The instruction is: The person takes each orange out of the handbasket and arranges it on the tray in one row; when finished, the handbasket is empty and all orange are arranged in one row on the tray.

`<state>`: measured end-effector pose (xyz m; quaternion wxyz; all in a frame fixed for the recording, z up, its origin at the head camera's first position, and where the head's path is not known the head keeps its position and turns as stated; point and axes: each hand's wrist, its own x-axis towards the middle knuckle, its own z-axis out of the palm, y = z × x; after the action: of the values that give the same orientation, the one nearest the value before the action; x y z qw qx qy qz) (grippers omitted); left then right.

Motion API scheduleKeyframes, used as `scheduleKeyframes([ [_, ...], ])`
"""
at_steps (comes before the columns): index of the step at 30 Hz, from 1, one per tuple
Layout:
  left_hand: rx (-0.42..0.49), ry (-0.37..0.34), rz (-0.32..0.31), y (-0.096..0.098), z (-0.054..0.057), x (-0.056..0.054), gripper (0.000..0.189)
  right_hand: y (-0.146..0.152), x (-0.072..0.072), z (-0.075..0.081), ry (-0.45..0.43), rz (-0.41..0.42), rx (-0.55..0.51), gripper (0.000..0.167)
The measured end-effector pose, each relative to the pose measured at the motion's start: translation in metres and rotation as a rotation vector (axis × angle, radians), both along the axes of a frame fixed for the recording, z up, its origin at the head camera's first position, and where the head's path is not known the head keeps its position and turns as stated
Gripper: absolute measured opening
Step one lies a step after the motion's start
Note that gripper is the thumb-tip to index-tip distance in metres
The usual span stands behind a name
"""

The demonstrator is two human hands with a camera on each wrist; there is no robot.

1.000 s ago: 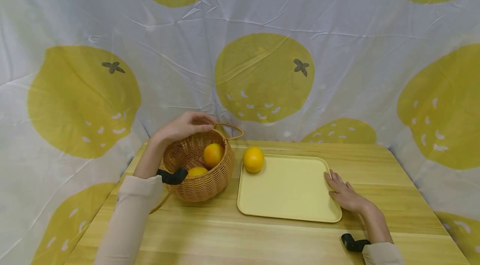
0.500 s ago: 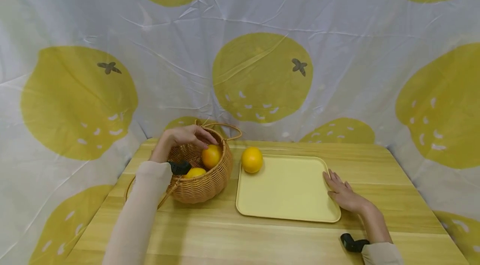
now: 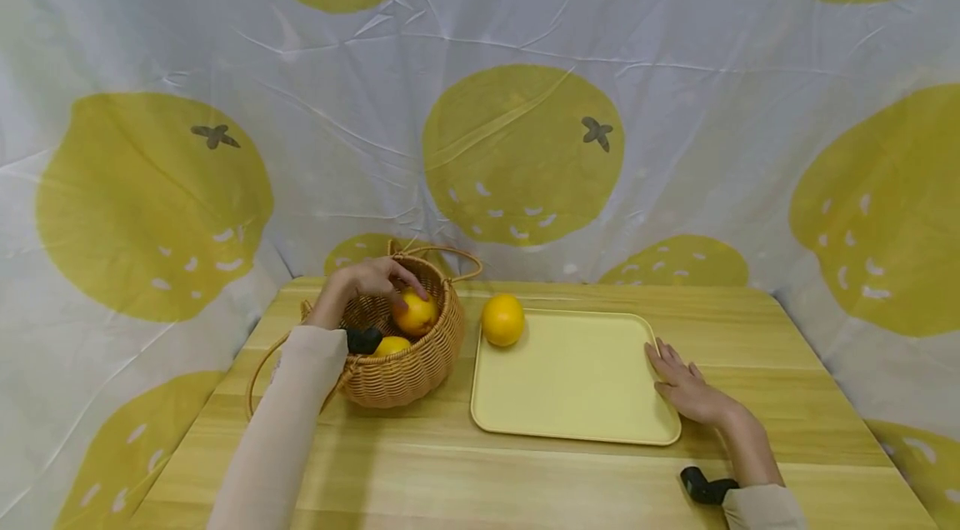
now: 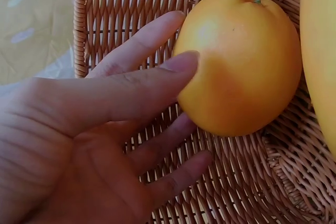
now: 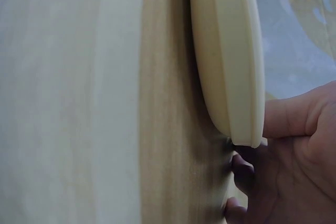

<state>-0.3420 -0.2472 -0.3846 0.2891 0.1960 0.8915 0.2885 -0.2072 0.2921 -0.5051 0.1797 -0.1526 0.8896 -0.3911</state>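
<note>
Backdrop: pale cloth (image 3: 360, 130) printed with large lemons, hung behind a wood-grain table (image 3: 525, 484).

Item, one wicker basket (image 3: 408, 384), to the left of the tray, mouth tilted towards me; contents, one basket orange (image 4: 239, 61) and one yellow fruit (image 3: 392, 346), the latter partly covered in the forward view.
Item, one pale yellow tray (image 3: 577, 380), lying flat.
Item, one tray orange (image 3: 502, 320), at the tray's far left corner, hiding it.

Hands: my left hand (image 3: 378, 282) is inside the basket, thumb and bent fingers about the basket orange, gripping it; how firmly, I cannot tell. My right hand (image 3: 693, 394) lies with fingers extended against the tray's right edge, grasping nothing.

Progress, by my judgement: one piece placed, at the tray; two outstanding, both in the basket. Of these, one is in my grip, not yet lifted clear; the yellow fruit is untouched.

Obstructions: the wicker rim around my left hand; one thin handle (image 3: 459, 250) arching at the far right, another (image 3: 258, 372) looping out by my left sleeve (image 3: 281, 430); a black wrist unit (image 3: 363, 340) close above the yellow fruit. Tray orange occupies the corner nearest the basket; the remaining tray surface is bare.
</note>
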Motion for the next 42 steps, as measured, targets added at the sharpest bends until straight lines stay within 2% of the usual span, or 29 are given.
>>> scheduleKeyframes([
  [6,0.016,-0.006,-0.003,-0.001,-0.004,0.0,0.038,0.0,0.0,0.001,0.0,-0.001,-0.006,0.069],
  [16,0.001,0.059,-0.023,-0.004,-0.012,0.0,0.042,-0.001,0.001,0.0,0.001,-0.004,-0.003,0.068],
  [23,0.004,0.073,-0.043,-0.003,-0.01,0.001,0.04,-0.001,0.001,0.001,-0.002,0.003,-0.011,0.068],
  [29,0.0,0.079,-0.061,-0.004,-0.012,0.0,0.044,-0.001,0.002,0.003,-0.004,0.005,-0.014,0.068],
  [37,0.053,-0.069,-0.087,0.0,-0.015,0.002,0.049,-0.001,0.002,0.002,-0.009,0.004,-0.008,0.067],
  [42,0.055,-0.065,-0.039,-0.001,-0.014,0.003,0.05,0.001,0.001,-0.001,0.002,0.003,-0.02,0.069],
])
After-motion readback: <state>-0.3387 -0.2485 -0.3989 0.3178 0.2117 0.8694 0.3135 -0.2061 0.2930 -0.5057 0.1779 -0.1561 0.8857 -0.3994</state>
